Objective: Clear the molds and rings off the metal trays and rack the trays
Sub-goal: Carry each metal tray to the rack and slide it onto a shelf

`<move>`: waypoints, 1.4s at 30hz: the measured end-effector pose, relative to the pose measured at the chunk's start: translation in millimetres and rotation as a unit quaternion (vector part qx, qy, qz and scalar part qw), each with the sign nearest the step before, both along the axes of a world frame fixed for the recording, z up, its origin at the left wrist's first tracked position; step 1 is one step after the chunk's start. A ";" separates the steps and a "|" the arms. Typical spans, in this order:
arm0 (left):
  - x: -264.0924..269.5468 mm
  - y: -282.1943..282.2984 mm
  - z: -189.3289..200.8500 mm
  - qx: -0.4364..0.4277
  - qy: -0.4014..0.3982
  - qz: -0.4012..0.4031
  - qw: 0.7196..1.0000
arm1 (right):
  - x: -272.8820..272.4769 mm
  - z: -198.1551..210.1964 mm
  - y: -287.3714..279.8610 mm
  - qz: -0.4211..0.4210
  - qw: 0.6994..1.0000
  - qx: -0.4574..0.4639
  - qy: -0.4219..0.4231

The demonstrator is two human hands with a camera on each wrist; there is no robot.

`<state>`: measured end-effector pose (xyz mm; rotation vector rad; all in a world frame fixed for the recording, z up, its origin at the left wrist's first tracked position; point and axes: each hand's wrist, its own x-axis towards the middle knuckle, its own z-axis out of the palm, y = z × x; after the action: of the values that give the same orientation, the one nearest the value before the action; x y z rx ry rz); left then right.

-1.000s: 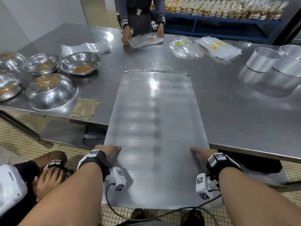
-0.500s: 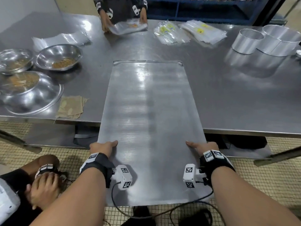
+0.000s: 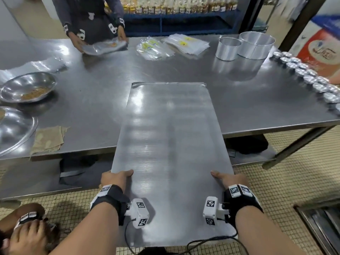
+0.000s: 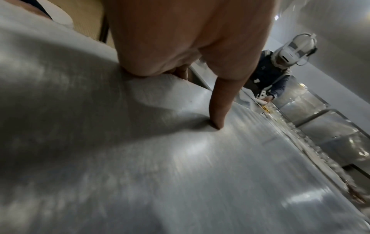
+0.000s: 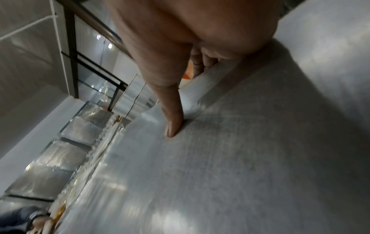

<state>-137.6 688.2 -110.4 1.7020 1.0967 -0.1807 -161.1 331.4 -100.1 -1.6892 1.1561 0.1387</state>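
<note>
A long bare metal tray (image 3: 169,144) lies half on the steel table (image 3: 257,107), its near half hanging over the table's front edge. My left hand (image 3: 116,178) grips the tray's left side edge, thumb on top and fingers curled under (image 4: 218,110). My right hand (image 3: 227,178) grips the right side edge the same way, thumb pressed on the tray's surface (image 5: 174,125). Two metal rings (image 3: 244,46) stand at the table's back right. A row of small foil molds (image 3: 309,76) runs along the table's right edge.
Steel bowls (image 3: 27,89) with crumbs sit at the left, and a brown cloth (image 3: 48,139) lies near the front edge. A person (image 3: 92,21) across the table handles plastic bags (image 3: 154,48). Another person's hand (image 3: 27,236) is at lower left. A lower shelf (image 3: 248,157) sits under the table.
Both hands have drawn the tray further toward me, so more of it overhangs the table's front edge. The view has swung right and now shows the foil molds.
</note>
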 end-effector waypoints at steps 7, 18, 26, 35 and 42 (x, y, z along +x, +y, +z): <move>-1.5 -57.0 -27.9 0.001 -0.018 -0.075 0.997 | -66.3 21.7 -59.8 -0.108 0.993 0.013 -0.041; 16.0 -173.0 22.2 0.010 -0.050 -0.256 0.965 | -154.2 49.8 -115.0 -0.291 0.952 0.007 -0.089; 61.3 -237.5 80.4 -0.031 -0.107 -0.396 0.911 | -195.7 83.1 -107.0 -0.430 0.896 -0.053 -0.102; 57.9 -315.2 136.1 -0.175 -0.145 -0.472 0.852 | -255.9 133.4 -72.6 -0.573 0.801 -0.093 -0.145; 14.4 -365.3 163.6 -0.192 -0.146 -0.541 0.805 | -321.4 159.9 -65.2 -0.642 0.738 -0.125 -0.167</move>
<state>-123.2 322.9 53.2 1.7057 -0.2495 -0.7702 -482.5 266.2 59.8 -0.7159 1.8321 -1.1772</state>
